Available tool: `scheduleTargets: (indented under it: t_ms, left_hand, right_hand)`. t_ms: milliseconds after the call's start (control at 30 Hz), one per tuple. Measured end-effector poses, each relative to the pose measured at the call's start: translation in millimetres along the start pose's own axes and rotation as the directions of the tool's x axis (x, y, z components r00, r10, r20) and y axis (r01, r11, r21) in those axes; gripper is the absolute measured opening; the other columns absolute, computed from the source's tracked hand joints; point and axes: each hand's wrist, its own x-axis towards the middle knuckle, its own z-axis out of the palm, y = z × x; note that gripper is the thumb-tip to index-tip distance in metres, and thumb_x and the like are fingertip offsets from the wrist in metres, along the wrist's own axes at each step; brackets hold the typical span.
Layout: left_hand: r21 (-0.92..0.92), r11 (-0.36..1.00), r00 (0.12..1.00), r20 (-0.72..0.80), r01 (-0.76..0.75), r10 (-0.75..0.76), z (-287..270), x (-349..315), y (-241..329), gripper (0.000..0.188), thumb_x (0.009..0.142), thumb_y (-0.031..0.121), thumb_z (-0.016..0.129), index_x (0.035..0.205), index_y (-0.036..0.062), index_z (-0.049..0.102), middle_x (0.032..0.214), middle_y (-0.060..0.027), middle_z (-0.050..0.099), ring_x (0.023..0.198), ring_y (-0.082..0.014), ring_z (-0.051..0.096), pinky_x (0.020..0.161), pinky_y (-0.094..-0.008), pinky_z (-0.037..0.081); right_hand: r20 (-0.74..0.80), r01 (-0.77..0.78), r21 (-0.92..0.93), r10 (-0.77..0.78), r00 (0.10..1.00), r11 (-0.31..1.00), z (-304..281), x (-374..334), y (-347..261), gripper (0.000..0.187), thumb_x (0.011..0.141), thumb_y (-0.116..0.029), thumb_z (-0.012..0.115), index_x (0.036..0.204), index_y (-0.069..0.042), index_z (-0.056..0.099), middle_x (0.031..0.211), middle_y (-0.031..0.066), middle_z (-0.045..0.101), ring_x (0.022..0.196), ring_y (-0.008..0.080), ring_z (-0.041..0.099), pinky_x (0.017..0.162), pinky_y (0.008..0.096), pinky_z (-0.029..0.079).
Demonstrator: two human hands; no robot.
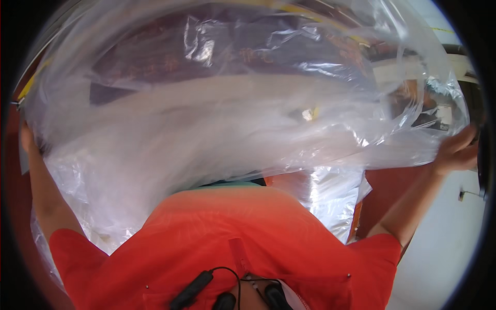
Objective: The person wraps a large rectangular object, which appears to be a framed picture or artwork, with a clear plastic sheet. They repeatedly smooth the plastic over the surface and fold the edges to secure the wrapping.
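A large clear plastic sheet point(232, 119) stretches across the view in front of my chest, wrinkled, shiny and partly smeared by motion. My arms are spread wide. At the far right, my right hand point(459, 150) has its fingers closed on the sheet's edge. My left hand point(28, 138) is at the far left rim, touching the sheet's other side; its fingers are mostly hidden. Through the film shows a dark panel point(150, 67) with faint orange lettering, and below it a pale surface.
Silvery plastic film point(336, 201) lies near my body on the right, beside reddish-brown floor point(392, 196). More crumpled clear film point(77, 191) hangs at lower left. A white wall point(439, 243) stands at lower right. Blurred items show through the sheet at right.
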Motion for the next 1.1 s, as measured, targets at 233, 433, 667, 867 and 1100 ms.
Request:
scheduleTargets:
  t_ms: [233, 433, 667, 867, 1100]
  left_hand:
    - [0.123, 0.977, 0.945, 0.256, 0.175, -0.202, -14, -22, 147, 0.042, 0.082, 0.038, 0.032, 0.088, 0.0014, 0.05, 0.09, -0.0223, 0.051, 0.084, -0.0395, 0.048, 0.069, -0.0437, 0.039]
    - [0.177, 0.96, 0.944, 0.212, 0.217, -0.253, -44, -27, 128, 0.041, 0.082, 0.042, 0.032, 0.085, 0.0044, 0.05, 0.087, -0.0207, 0.052, 0.081, -0.0392, 0.048, 0.066, -0.0438, 0.039]
    - [0.151, 0.959, 0.932, 0.24, 0.24, -0.271, -54, -38, 143, 0.038, 0.083, 0.04, 0.033, 0.087, 0.0068, 0.05, 0.086, -0.0179, 0.053, 0.08, -0.0369, 0.05, 0.065, -0.0404, 0.04]
    - [0.072, 0.984, 0.954, 0.246, 0.161, -0.174, -33, -30, 123, 0.037, 0.082, 0.038, 0.039, 0.084, 0.0052, 0.055, 0.086, -0.0162, 0.055, 0.078, -0.0327, 0.052, 0.066, -0.035, 0.041]
    - [-0.529, 0.795, 0.917, 0.39, 0.296, -0.082, -66, -41, 38, 0.034, 0.084, 0.023, 0.037, 0.11, 0.0019, 0.044, 0.108, -0.0091, 0.048, 0.1, -0.0186, 0.044, 0.084, -0.0271, 0.032]
  right_hand:
    - [0.941, -0.352, -0.32, 0.339, -0.01, 0.88, 128, -166, -61, 0.036, 0.073, -0.007, 0.046, 0.108, -0.006, 0.045, 0.108, 0.015, 0.044, 0.103, 0.032, 0.039, 0.087, 0.0377, 0.031]
    - [0.682, -0.466, 0.485, 0.013, 0.732, 0.74, 205, -126, -138, 0.039, 0.081, -0.032, 0.04, 0.113, -0.01, 0.042, 0.116, 0.0139, 0.04, 0.109, 0.0294, 0.036, 0.089, 0.035, 0.03]
    - [0.755, -0.658, -0.299, 0.593, 0.28, 0.691, 227, -198, -76, 0.068, 0.075, -0.054, 0.037, 0.12, -0.004, 0.031, 0.122, 0.017, 0.033, 0.115, 0.029, 0.028, 0.093, 0.0362, 0.023]
    - [0.637, -0.358, 0.302, 0.092, 0.765, 0.884, 189, -124, -157, 0.055, 0.08, -0.04, 0.041, 0.119, -0.003, 0.033, 0.122, 0.0184, 0.033, 0.115, 0.0293, 0.029, 0.095, 0.0404, 0.02]
    - [0.572, -0.319, 0.342, 0.074, 0.817, 0.884, 194, -100, -193, 0.029, 0.078, -0.028, 0.049, 0.096, -0.007, 0.054, 0.106, 0.01, 0.05, 0.103, 0.0252, 0.044, 0.09, 0.0428, 0.025]
